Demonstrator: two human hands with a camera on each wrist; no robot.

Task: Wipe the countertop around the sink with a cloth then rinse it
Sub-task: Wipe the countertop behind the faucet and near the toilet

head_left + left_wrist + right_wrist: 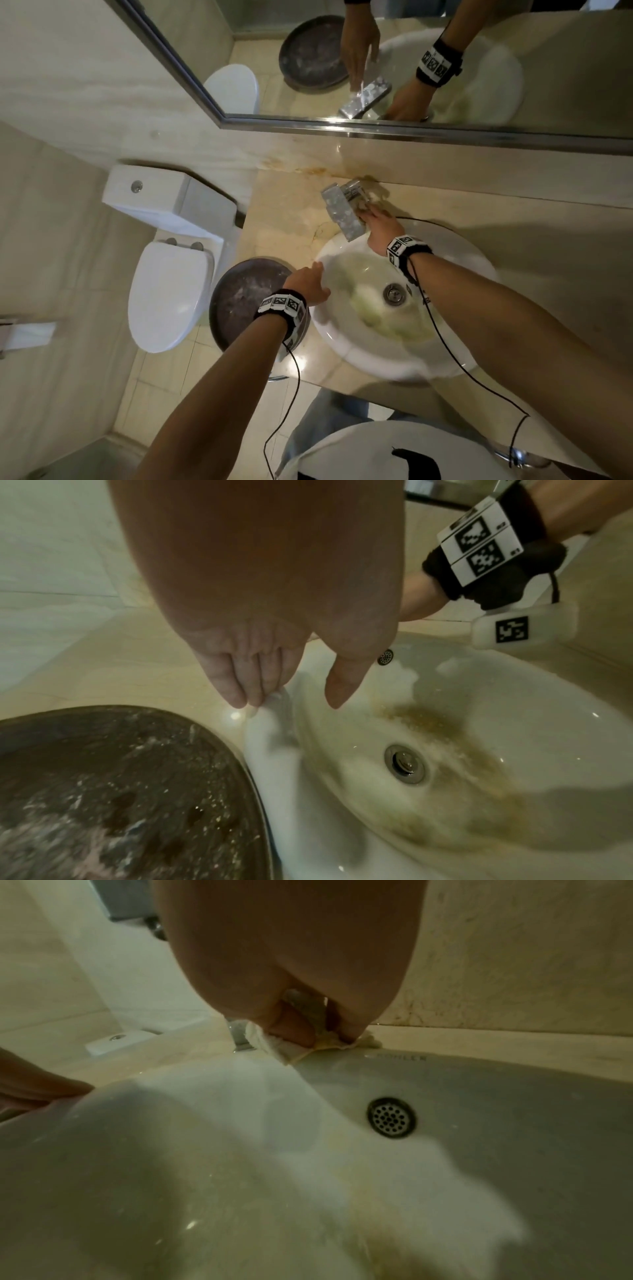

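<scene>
A white oval sink (455, 246) is set in a beige stone countertop (284, 219). My right hand (378, 224) grips a small pale yellow cloth (294, 1047) against the counter at the sink's back rim, beside the metal faucet (342, 212). In the right wrist view the fingers (291, 1027) curl over the bunched cloth. My left hand (310, 279) rests with straight fingers (229, 680) on the sink's left rim (270, 750) and holds nothing. The basin is stained yellowish around the drain (394, 293).
A dark round basin (246, 298) stands just left of the sink. A white toilet (171, 274) stands further left. A mirror (376, 58) runs along the wall behind the counter. The counter stretches away to the right (548, 240).
</scene>
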